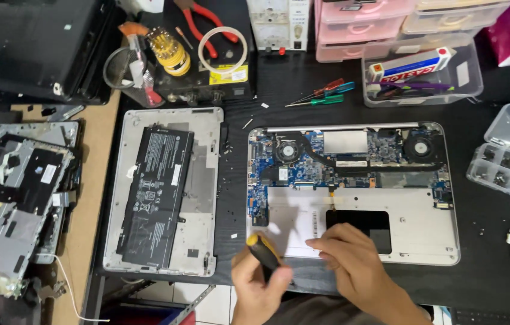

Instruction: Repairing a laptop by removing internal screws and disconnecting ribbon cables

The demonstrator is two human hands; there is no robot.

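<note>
An opened laptop lies bottom-up on the black table, its blue circuit board, two fans and silver inner frame exposed. My left hand is closed around a screwdriver with a yellow and black handle, held at the laptop's near left corner. My right hand rests on the laptop's near edge, fingertips pressed on the silver frame beside a dark rectangular panel. To the left lies the removed silver bottom cover with a flat black battery on it.
Small screwdrivers lie behind the laptop. Clear plastic boxes and a compartment tray stand at the right. A soldering station, red pliers and a yellow bit holder are at the back. Another dismantled laptop lies far left.
</note>
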